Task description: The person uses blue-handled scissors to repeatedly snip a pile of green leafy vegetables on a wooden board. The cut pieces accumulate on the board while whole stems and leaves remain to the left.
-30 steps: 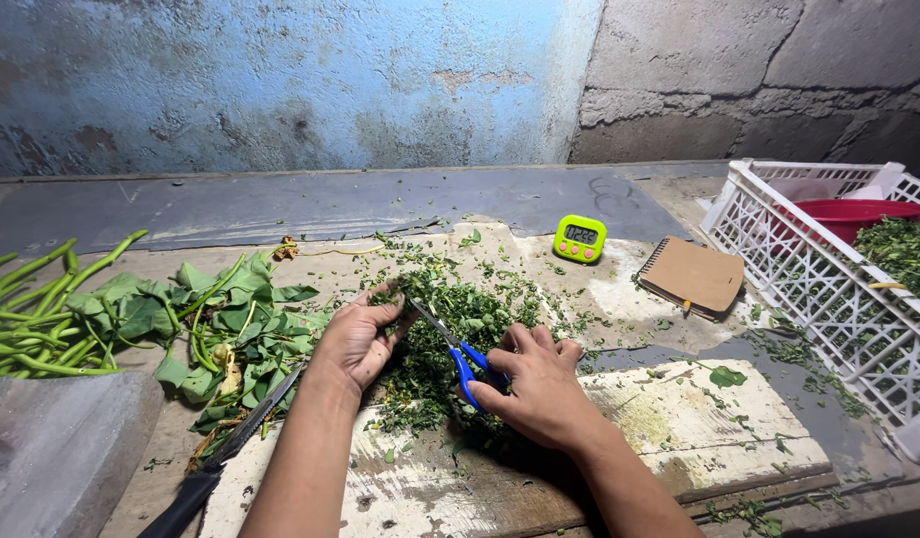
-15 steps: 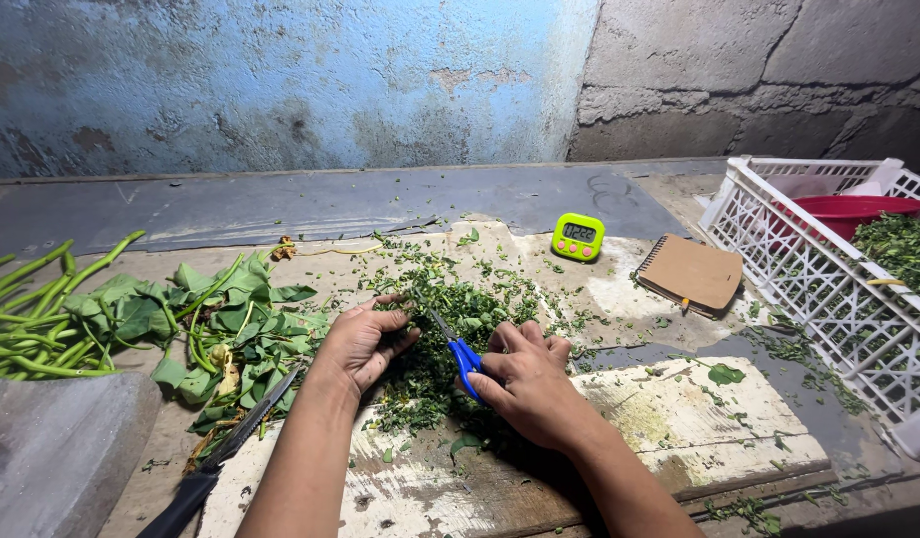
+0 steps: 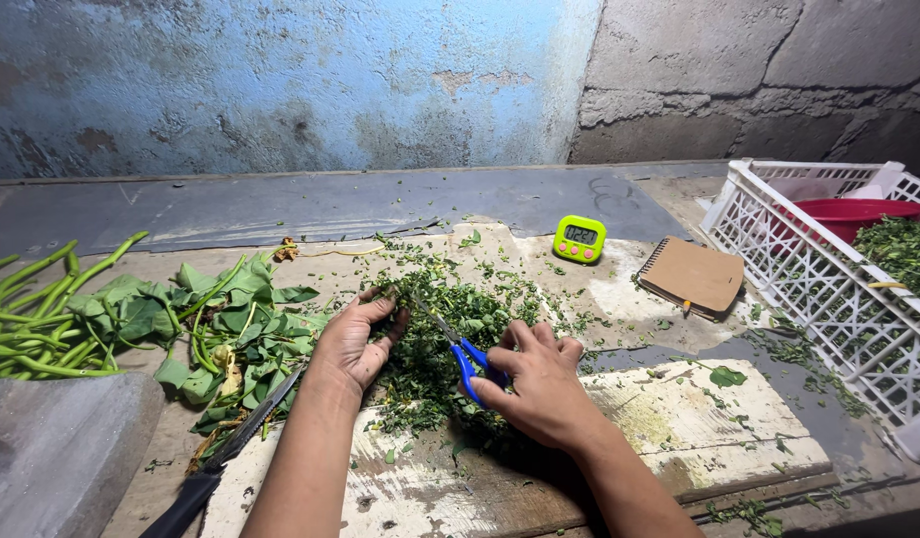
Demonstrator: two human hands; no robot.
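Observation:
My right hand [image 3: 538,384] grips blue-handled scissors [image 3: 464,353], their blades pointing up-left into a heap of chopped green leaves [image 3: 435,339] on a worn wooden board [image 3: 679,418]. My left hand [image 3: 355,339] lies with its fingers curled against the heap's left side, pressing the cut leaves. The scissor blades are partly buried in the greens.
Whole leaves and green stems [image 3: 131,314] lie at the left, with a dark-handled knife [image 3: 226,448] beside them. A green timer [image 3: 580,238] and a brown notebook [image 3: 692,276] sit behind. A white crate [image 3: 829,289] with a red bowl [image 3: 844,216] stands at the right. A grey slab [image 3: 56,448] is at bottom left.
The scissors snipped within the heap and shifted slightly. My left hand's fingers re-gathered the chopped leaves; both hands stayed in about the same place.

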